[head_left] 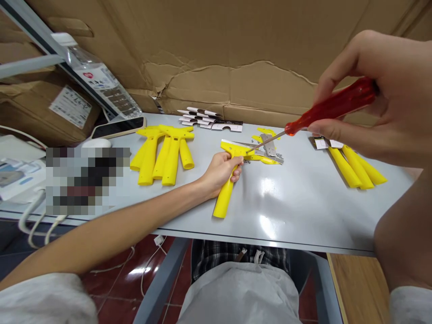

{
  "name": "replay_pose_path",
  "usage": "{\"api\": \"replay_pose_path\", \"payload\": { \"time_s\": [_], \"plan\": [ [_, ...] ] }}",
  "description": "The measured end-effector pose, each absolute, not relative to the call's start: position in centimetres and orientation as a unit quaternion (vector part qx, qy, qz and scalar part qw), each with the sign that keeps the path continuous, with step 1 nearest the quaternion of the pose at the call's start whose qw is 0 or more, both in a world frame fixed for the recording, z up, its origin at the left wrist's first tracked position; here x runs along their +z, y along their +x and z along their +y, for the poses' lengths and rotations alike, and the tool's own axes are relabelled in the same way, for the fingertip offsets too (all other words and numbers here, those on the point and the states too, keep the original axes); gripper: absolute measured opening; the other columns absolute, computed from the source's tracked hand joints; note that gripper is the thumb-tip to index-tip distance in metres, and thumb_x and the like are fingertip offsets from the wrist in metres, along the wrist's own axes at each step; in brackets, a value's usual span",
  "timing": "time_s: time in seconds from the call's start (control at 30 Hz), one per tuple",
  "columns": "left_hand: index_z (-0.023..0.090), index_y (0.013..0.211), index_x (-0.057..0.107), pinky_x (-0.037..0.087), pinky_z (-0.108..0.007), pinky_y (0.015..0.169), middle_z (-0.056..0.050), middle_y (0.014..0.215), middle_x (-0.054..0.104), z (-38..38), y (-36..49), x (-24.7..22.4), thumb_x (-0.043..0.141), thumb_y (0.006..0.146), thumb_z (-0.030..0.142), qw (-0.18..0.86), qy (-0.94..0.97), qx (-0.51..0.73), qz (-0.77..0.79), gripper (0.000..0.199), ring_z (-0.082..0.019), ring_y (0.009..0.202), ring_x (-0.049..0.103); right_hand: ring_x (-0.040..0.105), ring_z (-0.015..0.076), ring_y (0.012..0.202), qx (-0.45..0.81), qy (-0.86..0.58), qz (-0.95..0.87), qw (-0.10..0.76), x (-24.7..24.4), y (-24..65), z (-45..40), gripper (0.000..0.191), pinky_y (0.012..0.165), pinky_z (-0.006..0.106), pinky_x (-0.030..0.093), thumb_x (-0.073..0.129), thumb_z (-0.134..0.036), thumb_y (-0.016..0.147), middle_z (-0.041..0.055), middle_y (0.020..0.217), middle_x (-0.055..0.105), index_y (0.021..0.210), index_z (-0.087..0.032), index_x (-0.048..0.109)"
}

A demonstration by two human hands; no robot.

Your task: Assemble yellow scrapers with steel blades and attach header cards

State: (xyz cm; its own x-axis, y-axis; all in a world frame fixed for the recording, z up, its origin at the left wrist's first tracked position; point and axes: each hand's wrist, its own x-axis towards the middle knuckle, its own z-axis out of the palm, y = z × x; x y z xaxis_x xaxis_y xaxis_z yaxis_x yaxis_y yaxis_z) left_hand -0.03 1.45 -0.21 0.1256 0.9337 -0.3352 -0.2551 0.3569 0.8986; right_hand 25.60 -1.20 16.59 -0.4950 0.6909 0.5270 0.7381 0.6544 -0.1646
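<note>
One screwdriver (332, 105) at one held handle (223, 198)

A small workshop bench (303, 216), by its red screwdriver (337, 105) and repeated yellow handles (173, 157).

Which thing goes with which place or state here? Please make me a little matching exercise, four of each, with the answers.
Things:
1. Screwdriver
2. Bottle
3. Left hand
4. Printed cards

Places and states:
A. Closed around a yellow handle
B. Overlapping on the table, near the cardboard at the back
C. Held in the right hand
D. Topped with a white cap

Right pairs: 1-C; 2-D; 3-A; 4-B
</note>
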Motion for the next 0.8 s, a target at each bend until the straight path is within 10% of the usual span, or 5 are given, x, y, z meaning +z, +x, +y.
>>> {"api": "replay_pose_path", "payload": {
  "time_s": [0.8],
  "plan": [
    [0.016, 0.072, 0.056, 0.027, -0.017, 0.038, 0.004, 0.051, 0.048, 1.5, 0.1, 0.0, 0.067, 0.089, 0.003, 0.660, 0.346, 0.448, 0.494, 0.024, -0.005, 0.039, 0.038, 0.072, 0.0159, 0.071, -0.129, -0.391, -0.877, 0.247, 17.2, 25.6, -0.3, 0.021, 0.061, 0.032, 0.049, 0.084, -0.043, 0.089, -0.0089, 0.086, 0.077, 0.104, -0.033, 0.071]
  ]
}}
